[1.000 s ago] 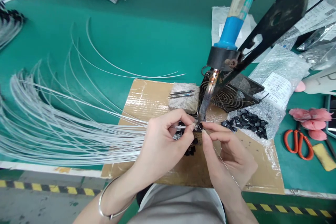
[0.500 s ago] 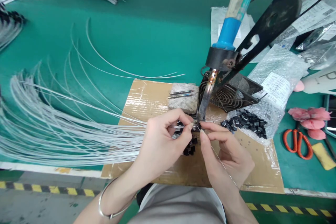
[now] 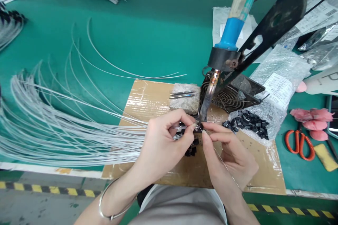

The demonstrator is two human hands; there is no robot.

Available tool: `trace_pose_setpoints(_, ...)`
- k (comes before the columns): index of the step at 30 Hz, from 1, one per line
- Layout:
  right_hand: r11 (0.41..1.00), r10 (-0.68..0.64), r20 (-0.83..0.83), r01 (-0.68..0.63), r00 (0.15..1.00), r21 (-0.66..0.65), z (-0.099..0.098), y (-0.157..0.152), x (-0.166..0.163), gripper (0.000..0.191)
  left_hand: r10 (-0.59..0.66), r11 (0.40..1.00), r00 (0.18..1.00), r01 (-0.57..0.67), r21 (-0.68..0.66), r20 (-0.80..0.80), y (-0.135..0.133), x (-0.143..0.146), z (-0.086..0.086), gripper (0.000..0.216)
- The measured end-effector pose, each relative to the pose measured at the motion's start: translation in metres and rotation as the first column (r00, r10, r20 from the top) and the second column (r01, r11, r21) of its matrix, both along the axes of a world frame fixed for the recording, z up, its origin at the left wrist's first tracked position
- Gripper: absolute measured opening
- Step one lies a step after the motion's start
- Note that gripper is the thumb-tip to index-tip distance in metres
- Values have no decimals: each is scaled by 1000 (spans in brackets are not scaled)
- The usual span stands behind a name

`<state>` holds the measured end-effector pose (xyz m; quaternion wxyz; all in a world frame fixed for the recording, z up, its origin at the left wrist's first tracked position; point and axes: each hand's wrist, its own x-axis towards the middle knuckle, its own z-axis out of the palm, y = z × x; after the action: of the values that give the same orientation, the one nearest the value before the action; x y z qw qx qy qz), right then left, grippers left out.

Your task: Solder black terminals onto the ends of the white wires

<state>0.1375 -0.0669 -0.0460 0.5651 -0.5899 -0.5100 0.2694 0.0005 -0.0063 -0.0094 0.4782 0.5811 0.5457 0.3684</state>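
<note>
Here, left hand (image 3: 165,139), right hand (image 3: 229,154) almost fingertip-to-fingertip.

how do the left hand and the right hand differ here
The left hand pinches white wire; the right hand pinches a thin silvery strand. The left hand has a bangle at its wrist; the right hand shows none. Both are close to the soldering iron's tip.

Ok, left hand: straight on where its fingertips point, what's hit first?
Probably the fingertips of the right hand, directly opposite. The soldering iron's tip sits very near that line; one view leaves depth unclear, so it could come first.
</note>
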Motion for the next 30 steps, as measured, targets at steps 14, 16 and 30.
trace_pose_setpoints(14,1000,-4,11,4,1000,18,-2,1,-1,17,8,1000,1000,-8,-9,-12,2,0,0,14)
trace_pose_setpoints(16,1000,-3,18,2,1000,15,-1,1,-1,18,8,1000,1000,-8,-5,-10,2,0,1,14)
trace_pose_setpoints(30,1000,-5,-1,5,1000,-2,-2,0,1,18,-1,999,1000,1,-37,-10,2,1,-3,12)
